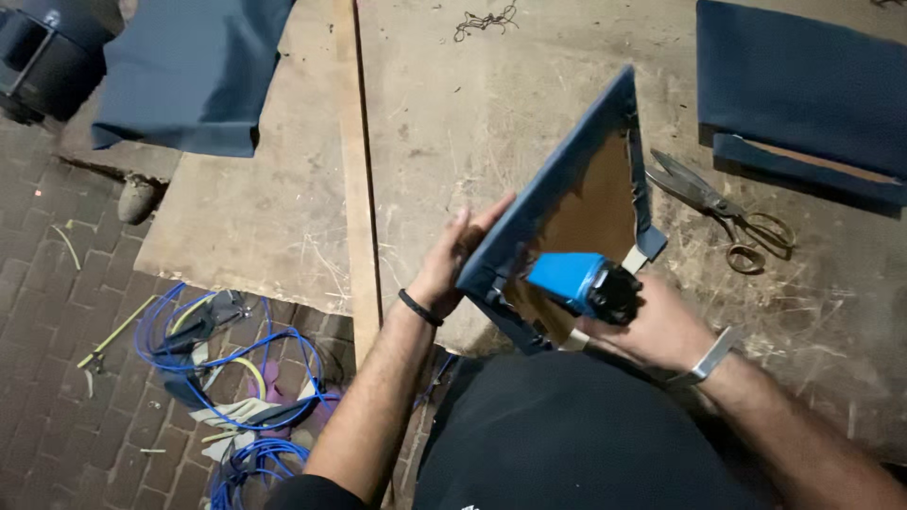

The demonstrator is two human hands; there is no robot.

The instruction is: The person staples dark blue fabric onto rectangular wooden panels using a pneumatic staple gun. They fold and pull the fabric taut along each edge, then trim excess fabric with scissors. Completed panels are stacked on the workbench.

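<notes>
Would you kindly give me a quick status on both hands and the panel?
Left hand grips the blue fabric-covered panel, tilted up on edge. Right hand holds blue staple gun at its lower corner. Scissors lie apart on table.

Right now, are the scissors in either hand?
No: the scissors lie on the workbench, apart from the right hand gripping the blue stapler.

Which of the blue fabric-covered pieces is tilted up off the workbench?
The fabric-wrapped board between the left hand and right hand; the flat panel lies top right.
</notes>
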